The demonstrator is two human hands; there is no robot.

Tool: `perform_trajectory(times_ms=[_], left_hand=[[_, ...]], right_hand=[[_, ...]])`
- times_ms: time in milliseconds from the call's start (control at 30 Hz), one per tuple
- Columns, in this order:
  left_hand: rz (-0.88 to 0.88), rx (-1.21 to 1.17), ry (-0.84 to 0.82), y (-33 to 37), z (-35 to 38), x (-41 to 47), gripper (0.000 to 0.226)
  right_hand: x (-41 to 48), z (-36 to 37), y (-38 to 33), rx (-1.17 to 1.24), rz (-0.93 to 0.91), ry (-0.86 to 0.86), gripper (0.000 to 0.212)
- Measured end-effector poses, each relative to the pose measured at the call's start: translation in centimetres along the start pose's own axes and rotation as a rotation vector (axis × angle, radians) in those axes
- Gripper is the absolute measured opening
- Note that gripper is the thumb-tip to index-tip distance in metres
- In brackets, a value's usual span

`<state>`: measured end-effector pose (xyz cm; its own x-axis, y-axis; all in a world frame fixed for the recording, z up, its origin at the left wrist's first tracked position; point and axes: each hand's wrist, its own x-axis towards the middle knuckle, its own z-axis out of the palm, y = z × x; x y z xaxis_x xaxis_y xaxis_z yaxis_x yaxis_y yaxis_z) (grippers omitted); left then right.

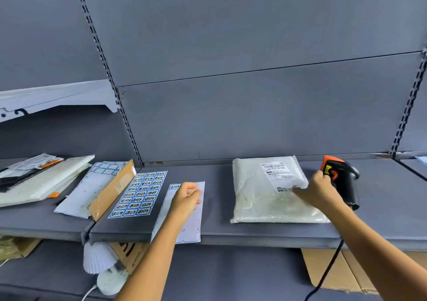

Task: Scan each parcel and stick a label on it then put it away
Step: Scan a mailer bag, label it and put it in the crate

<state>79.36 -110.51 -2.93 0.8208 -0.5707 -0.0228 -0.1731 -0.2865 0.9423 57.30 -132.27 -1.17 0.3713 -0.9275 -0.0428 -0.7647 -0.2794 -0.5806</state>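
A white plastic parcel (265,199) with a shipping label (277,172) lies flat on the grey shelf (219,229). My right hand (320,191) hovers over the parcel's right edge, thumb stretched left across it and fingertips against the head of the orange-and-black scanner (344,180). The scanner stands just behind that hand. My left hand (187,200) rests on a nearly used-up label sheet (182,227), its curled fingers pinching at the upper part. One label (175,187) remains by the fingers. A full sheet of blue labels (139,194) lies to the left.
A cardboard piece (113,190), an empty backing sheet (85,190) and stacked flat parcels (34,178) crowd the shelf's left. The scanner cable (328,270) hangs over the front edge. Cardboard boxes (335,270) and a white power strip (111,280) sit on the lower shelf.
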Motion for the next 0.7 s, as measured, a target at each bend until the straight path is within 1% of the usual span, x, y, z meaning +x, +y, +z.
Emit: perform_trajectory(times_ms=[100,167,233,300,367,433,467,533,633,700], left_hand=[[0.028,0.063,0.067,-0.6,-2.0,0.5,0.011],[0.039,0.113,0.120,-1.2,-3.4,0.9,0.010],[0.048,0.201,0.143,-1.9,-4.7,1.3,0.012],[0.056,0.314,0.127,-2.6,-5.4,1.8,0.021],[0.068,0.403,0.081,-3.0,-5.5,2.1,0.029],[0.072,0.445,0.044,-2.9,-5.1,2.3,0.035],[0.070,0.462,0.038,-2.8,-5.2,2.6,0.036],[0.070,0.482,0.039,-2.7,-5.2,3.3,0.034],[0.082,0.516,0.041,-2.7,-5.3,4.2,0.035],[0.097,0.560,0.023,-3.1,-5.5,4.9,0.038]], right_hand=[[-1.2,0.3,-2.7,-0.122,-0.179,0.181,0.054],[-1.9,1.4,-5.1,-0.054,-0.350,0.230,0.047],[-2.8,3.2,-7.9,0.093,-0.505,0.174,0.038],[-4.1,5.4,-10.8,0.199,-0.597,0.073,0.029],[-5.2,8.0,-13.7,0.263,-0.646,-0.034,0.025],[-5.9,10.4,-15.6,0.283,-0.638,-0.143,0.027],[-6.1,11.7,-16.4,0.254,-0.634,-0.195,0.030],[-6.4,14.1,-17.2,0.106,-0.662,-0.268,0.041],[-6.4,16.5,-16.5,-0.205,-0.758,-0.287,0.055],[-6.2,17.4,-15.5,-0.331,-0.811,-0.293,0.059]])
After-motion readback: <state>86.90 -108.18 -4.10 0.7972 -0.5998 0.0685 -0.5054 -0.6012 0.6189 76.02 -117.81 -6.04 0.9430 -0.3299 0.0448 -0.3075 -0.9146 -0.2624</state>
